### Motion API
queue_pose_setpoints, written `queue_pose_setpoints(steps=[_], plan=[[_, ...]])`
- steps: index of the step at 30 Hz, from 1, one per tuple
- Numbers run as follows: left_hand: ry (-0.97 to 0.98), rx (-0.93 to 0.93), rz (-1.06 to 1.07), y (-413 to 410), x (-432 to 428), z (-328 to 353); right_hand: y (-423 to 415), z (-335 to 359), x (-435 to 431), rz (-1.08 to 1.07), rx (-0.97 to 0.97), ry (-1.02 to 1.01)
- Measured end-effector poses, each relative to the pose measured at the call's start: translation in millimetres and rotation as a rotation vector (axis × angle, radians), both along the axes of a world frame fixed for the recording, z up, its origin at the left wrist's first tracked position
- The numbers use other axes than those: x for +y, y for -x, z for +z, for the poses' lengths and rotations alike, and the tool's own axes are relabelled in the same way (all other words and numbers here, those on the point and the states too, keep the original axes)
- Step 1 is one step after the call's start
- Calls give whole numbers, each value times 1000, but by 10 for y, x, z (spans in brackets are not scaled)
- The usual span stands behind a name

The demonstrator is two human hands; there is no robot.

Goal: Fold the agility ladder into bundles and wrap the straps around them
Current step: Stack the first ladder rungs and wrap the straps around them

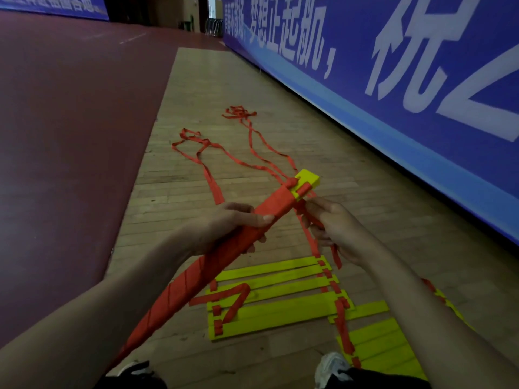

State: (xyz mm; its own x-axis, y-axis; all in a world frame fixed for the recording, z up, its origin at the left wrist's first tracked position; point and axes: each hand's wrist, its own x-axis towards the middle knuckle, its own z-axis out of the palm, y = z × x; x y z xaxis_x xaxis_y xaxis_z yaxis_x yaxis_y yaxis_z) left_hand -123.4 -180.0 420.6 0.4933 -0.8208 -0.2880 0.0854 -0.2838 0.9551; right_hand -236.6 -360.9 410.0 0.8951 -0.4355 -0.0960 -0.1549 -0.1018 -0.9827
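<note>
A long bundle of yellow rungs wrapped tightly in red strap (196, 273) slants from lower left up to its bare yellow tip (307, 179). My left hand (224, 228) grips the bundle around its middle. Just right of the tip, my right hand (334, 228) pinches the red strap (314, 217) that hangs down from it. More yellow rungs (275, 310) lie flat on the wooden floor below my hands, joined by red strap. Loose red straps (202, 153) trail away across the floor.
A blue banner wall (407, 88) with white characters runs along the right. A dark red floor (70, 122) borders the wooden strip on the left. My shoes (331, 366) show at the bottom edge. A second rung group (384, 349) lies at lower right.
</note>
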Motion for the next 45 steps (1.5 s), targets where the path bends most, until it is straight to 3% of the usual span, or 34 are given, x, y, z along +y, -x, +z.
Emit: queue_pose_setpoints(steps=[5,13,15,20,25,27,32,35,39,45], plan=[[7,-72,-5,101,-25,7,9,40,50,19,7,-26],[-5,-370,33,32,-129,-155,-39,79,103,-83,-18,23],[-62,-509,30,40,-134,-164,-45,86,131,-118,7,31],[-414,-1158,37,180,-153,-277,-114,-52,221,-285,81,155],[-430,-1332,-25,153,-182,-353,-140,-64,212,-300,91,-60],[-376,-1216,-80,137,-161,-299,-129,-56,196,-267,59,-141],[-64,-222,-93,63,-74,-201,-93,-30,171,-174,-47,-222],[-18,68,-108,-29,11,-197,-81,0,167,-104,-120,-285],[-19,200,-129,-78,74,-215,-64,-3,158,-31,-157,-252],[-41,114,-89,-72,24,-212,-72,-113,150,46,-113,-108]])
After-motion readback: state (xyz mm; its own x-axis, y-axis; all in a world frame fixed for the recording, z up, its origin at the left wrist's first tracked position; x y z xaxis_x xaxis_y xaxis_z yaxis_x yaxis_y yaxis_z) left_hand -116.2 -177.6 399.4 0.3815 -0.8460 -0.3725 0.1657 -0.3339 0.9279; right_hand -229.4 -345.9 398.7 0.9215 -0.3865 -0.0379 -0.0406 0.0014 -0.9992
